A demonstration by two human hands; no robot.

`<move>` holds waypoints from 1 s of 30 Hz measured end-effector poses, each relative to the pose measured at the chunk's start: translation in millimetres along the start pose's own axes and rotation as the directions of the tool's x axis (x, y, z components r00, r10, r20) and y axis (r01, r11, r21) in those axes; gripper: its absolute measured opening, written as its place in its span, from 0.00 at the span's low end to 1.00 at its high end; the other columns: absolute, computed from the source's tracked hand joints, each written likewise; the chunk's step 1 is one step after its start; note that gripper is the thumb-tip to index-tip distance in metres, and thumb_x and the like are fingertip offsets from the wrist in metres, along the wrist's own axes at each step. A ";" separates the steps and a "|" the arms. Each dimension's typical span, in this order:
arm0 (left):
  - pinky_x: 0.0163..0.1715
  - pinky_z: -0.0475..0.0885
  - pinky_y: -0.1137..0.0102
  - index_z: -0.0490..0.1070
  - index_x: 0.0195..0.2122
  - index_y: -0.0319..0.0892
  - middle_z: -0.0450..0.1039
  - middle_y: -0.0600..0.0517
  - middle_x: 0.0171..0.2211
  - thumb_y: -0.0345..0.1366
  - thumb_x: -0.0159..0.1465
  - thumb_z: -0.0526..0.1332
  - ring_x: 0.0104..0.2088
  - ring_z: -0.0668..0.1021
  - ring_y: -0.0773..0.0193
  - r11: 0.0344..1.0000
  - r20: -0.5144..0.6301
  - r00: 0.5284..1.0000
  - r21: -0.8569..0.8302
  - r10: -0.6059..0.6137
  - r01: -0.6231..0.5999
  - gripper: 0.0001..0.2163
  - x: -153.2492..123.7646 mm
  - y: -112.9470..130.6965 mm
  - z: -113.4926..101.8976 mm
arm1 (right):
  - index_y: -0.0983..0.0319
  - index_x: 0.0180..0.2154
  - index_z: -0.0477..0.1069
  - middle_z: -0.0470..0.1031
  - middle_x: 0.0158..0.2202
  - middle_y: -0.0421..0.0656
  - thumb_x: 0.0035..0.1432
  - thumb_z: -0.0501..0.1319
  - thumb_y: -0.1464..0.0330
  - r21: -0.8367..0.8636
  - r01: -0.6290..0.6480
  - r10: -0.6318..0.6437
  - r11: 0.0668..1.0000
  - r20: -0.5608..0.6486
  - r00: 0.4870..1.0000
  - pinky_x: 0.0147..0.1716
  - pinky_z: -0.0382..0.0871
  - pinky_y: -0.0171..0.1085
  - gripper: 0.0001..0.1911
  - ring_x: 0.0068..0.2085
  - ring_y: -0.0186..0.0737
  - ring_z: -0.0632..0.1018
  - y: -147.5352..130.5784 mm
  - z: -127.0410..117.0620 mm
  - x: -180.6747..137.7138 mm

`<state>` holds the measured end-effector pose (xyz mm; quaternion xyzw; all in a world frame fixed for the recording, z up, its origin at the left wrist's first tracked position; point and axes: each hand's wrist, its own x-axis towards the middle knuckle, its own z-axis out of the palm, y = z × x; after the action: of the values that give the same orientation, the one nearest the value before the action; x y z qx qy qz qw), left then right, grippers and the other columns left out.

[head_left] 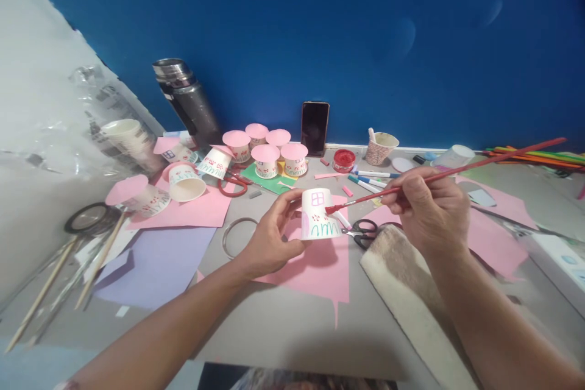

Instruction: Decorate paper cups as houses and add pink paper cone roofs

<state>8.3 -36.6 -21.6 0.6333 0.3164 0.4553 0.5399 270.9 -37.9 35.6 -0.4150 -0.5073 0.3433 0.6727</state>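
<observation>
My left hand (269, 237) grips an upturned white paper cup (319, 214) drawn with a pink window, red flowers and green grass. It holds the cup just above a pink paper sheet (320, 268). My right hand (429, 210) pinches a long red paintbrush (457, 169), whose red-tipped bristles touch the cup's right side. Black-handled scissors (363, 233) lie just below the brush tip.
Several decorated cups with pink lids (267, 161) stand at the back by a phone (315, 128), a red paint pot (343, 159) and a steel flask (187, 100). Markers (370, 181), red scissors (231, 186), a metal ring (235, 234), tape (91, 218), a cloth (411, 292) and sticks (534, 155) lie around.
</observation>
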 end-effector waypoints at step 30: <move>0.65 0.67 0.53 0.65 0.63 0.48 0.69 0.42 0.66 0.28 0.57 0.73 0.67 0.70 0.45 0.992 0.011 0.999 -0.121 -0.031 0.032 0.34 3.6 5.7 2.7 | 0.61 0.30 0.79 0.79 0.25 0.41 0.61 0.73 0.55 0.012 0.000 0.000 1.000 0.023 1.000 0.18 0.67 0.29 0.17 0.22 0.32 0.77 1.6 -3.6 2.7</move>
<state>11.6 -35.7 -15.2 0.5962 0.2957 0.4622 0.5861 274.9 -35.6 34.7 -0.4068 -0.5130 0.3511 0.6694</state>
